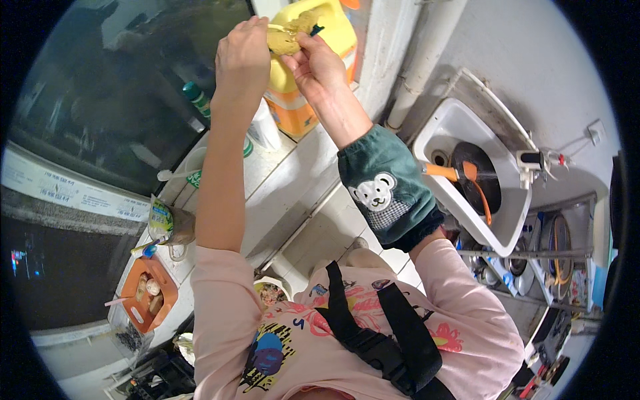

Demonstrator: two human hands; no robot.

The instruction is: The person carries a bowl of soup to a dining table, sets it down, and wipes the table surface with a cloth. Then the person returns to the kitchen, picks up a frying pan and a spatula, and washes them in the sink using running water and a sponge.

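Observation:
Both hands are raised at the top of the view around a fuzzy yellow scrubber [285, 43]. My right hand [322, 65] pinches it between thumb and fingers from the right. At its left end my left hand [242, 57] is closed on it, the fingertips mostly turned away from view. A thin yellow strip runs along the scrubber towards the left hand. Directly behind stands a large yellow jug [340, 30] with an orange lower part. My right forearm wears a green sleeve cover [400, 195] with a bear patch; the left forearm is bare.
At right a white sink [510, 235] holds a dark pan [480, 175] with an orange handle and an orange spatula [482, 195]; water runs from the tap. A green-capped bottle [197, 99], a glass mug [184, 227] and an orange basket [167, 287] stand left along the window.

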